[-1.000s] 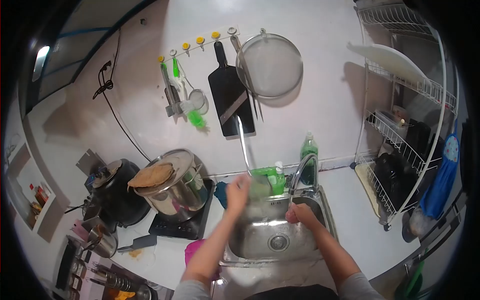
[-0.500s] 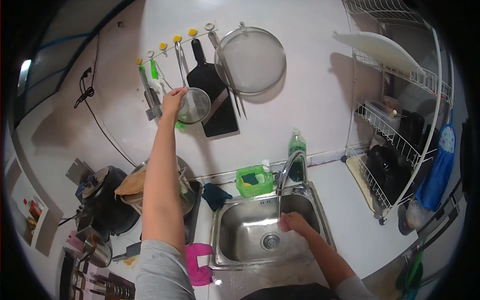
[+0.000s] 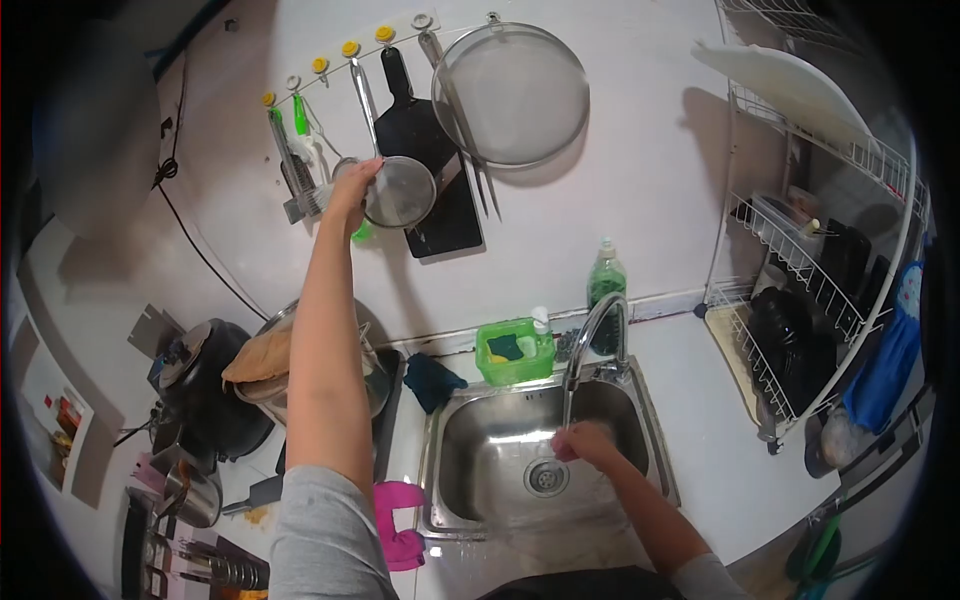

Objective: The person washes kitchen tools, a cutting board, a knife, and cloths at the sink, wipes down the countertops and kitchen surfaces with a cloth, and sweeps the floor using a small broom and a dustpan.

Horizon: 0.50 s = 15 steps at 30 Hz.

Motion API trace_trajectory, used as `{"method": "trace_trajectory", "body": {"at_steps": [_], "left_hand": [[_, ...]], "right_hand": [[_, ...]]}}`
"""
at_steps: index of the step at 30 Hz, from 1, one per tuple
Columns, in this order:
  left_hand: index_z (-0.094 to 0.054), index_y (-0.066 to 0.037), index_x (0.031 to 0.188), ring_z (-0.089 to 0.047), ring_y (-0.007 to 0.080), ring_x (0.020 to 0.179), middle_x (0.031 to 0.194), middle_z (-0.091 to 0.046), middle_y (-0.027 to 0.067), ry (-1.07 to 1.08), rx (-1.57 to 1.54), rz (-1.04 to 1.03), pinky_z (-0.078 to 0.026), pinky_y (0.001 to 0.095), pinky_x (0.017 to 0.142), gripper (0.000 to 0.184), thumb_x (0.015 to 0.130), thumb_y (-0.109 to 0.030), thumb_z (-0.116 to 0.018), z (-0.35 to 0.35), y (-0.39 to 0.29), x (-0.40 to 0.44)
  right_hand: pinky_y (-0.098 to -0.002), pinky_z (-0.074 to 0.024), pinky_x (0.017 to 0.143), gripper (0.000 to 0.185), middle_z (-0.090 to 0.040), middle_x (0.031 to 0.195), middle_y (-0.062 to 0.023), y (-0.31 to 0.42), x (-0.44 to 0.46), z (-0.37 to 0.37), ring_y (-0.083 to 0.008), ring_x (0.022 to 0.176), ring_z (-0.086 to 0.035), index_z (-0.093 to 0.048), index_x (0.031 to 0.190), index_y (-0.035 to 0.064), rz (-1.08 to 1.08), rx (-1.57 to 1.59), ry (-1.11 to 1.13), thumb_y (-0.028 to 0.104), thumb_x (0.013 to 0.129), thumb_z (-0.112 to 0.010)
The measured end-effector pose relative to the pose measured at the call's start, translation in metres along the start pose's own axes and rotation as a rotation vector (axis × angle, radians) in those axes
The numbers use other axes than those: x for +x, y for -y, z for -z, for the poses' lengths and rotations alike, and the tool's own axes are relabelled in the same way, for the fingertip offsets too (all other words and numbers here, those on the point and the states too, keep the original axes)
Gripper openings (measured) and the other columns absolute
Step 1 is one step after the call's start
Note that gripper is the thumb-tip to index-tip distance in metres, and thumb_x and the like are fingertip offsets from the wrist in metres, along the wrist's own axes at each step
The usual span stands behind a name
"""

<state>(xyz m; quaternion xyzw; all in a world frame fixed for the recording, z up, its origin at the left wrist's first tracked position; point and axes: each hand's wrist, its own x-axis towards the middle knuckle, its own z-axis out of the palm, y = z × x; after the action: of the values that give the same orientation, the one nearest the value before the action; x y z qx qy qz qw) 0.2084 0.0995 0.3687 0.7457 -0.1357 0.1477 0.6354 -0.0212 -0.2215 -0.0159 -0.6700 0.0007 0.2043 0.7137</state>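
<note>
My left hand (image 3: 354,192) is raised to the wall, its fingers closed at the rim of a round mesh strainer (image 3: 402,194) that hangs by its long handle. Behind the strainer is a black cutting board (image 3: 450,215). Low in the steel sink (image 3: 475,440), my right hand (image 3: 585,442) is closed under the running faucet (image 3: 600,310). Whatever those fingers may hold is hidden.
A green basket (image 3: 515,350) with a sponge and a bottle of green soap (image 3: 606,285) stand behind the sink. A large round mesh screen (image 3: 515,95) hangs above. At right is a dish rack (image 3: 800,265); pots (image 3: 215,390) crowd the left.
The view has shifted a little. My left hand stays at the strainer, which has swung slightly to the right. My right hand remains under the faucet, turned slightly.
</note>
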Motion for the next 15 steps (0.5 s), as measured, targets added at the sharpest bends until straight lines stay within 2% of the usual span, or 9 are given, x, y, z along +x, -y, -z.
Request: {"method": "trace_trajectory", "body": {"at_steps": [1,4,7,9,11,13,14,15], "left_hand": [[-0.057,-0.011,0.112,-0.043,0.0201,0.108,0.112,-0.054,0.0041,0.037,-0.031,-0.042,-0.029,0.0321,0.093,0.041,0.079,-0.036,-0.062,0.002,0.005,0.003],[-0.056,-0.008,0.113,-0.044,0.0236,0.108,0.113,-0.054,0.0086,-0.043,-0.023,-0.156,-0.030,0.0331,0.094,0.041,0.080,-0.033,-0.061,-0.005,0.014,0.003],[-0.055,-0.005,0.112,-0.047,0.0275,0.104,0.110,-0.054,0.0144,-0.618,0.324,-0.457,-0.032,0.0362,0.092,0.038,0.082,-0.028,-0.059,-0.017,0.033,-0.015],[-0.053,-0.001,0.111,-0.048,0.0303,0.097,0.104,-0.053,0.0185,-0.699,0.318,-0.638,-0.036,0.0384,0.088,0.037,0.083,-0.025,-0.058,-0.023,0.068,-0.055],[-0.052,0.003,0.104,-0.050,0.0300,0.094,0.099,-0.054,0.0188,-0.609,0.427,-0.510,-0.039,0.0382,0.083,0.032,0.089,-0.025,-0.049,-0.058,0.129,-0.128],[-0.056,0.001,0.099,-0.053,0.0313,0.094,0.098,-0.056,0.0210,-0.352,0.331,-0.125,-0.040,0.0390,0.083,0.030,0.091,-0.026,-0.044,-0.120,0.161,-0.225],[-0.061,-0.001,0.094,-0.057,0.0308,0.085,0.091,-0.061,0.0195,-0.078,0.541,0.359,-0.044,0.0370,0.077,0.028,0.089,-0.024,-0.046,-0.136,0.181,-0.254],[-0.063,-0.002,0.092,-0.059,0.0288,0.071,0.082,-0.063,0.0188,0.040,0.363,0.210,-0.047,0.0338,0.066,0.024,0.086,-0.022,-0.050,-0.155,0.227,-0.294]], "right_hand": [[-0.0296,-0.0537,0.063,0.027,-0.061,0.076,-0.0091,0.002,0.000,-0.001,-0.0173,0.068,-0.061,-0.062,0.086,-0.0033,0.001,-0.016,0.011,0.022,0.087,-0.050],[-0.0315,-0.0541,0.065,0.026,-0.063,0.077,-0.0118,-0.003,0.005,-0.001,-0.0202,0.069,-0.064,-0.063,0.086,-0.0039,-0.040,-0.012,-0.002,0.020,0.084,-0.054],[-0.0316,-0.0542,0.065,0.027,-0.063,0.076,-0.0118,-0.004,0.005,-0.003,-0.0206,0.068,-0.064,-0.063,0.087,-0.0041,-0.019,-0.006,-0.014,0.021,0.084,-0.054],[-0.0319,-0.0543,0.065,0.028,-0.063,0.077,-0.0125,-0.009,0.009,-0.002,-0.0213,0.068,-0.064,-0.062,0.086,-0.0050,-0.023,0.001,-0.020,0.021,0.085,-0.053],[-0.0315,-0.0539,0.065,0.026,-0.063,0.076,-0.0117,-0.009,0.013,-0.002,-0.0202,0.067,-0.063,-0.062,0.086,-0.0037,-0.021,0.020,0.002,0.021,0.085,-0.052],[-0.0303,-0.0530,0.064,0.023,-0.063,0.075,-0.0093,-0.006,0.013,-0.003,-0.0173,0.067,-0.063,-0.063,0.085,-0.0004,-0.023,0.047,0.048,0.020,0.084,-0.053],[-0.0301,-0.0522,0.064,0.021,-0.063,0.076,-0.0082,-0.007,0.019,0.000,-0.0166,0.068,-0.063,-0.064,0.084,0.0017,0.177,-0.289,0.079,0.020,0.083,-0.053],[-0.0299,-0.0513,0.065,0.019,-0.063,0.076,-0.0071,-0.008,0.029,0.004,-0.0159,0.069,-0.062,-0.064,0.084,0.0038,0.369,-0.622,0.111,0.020,0.082,-0.054]]}}
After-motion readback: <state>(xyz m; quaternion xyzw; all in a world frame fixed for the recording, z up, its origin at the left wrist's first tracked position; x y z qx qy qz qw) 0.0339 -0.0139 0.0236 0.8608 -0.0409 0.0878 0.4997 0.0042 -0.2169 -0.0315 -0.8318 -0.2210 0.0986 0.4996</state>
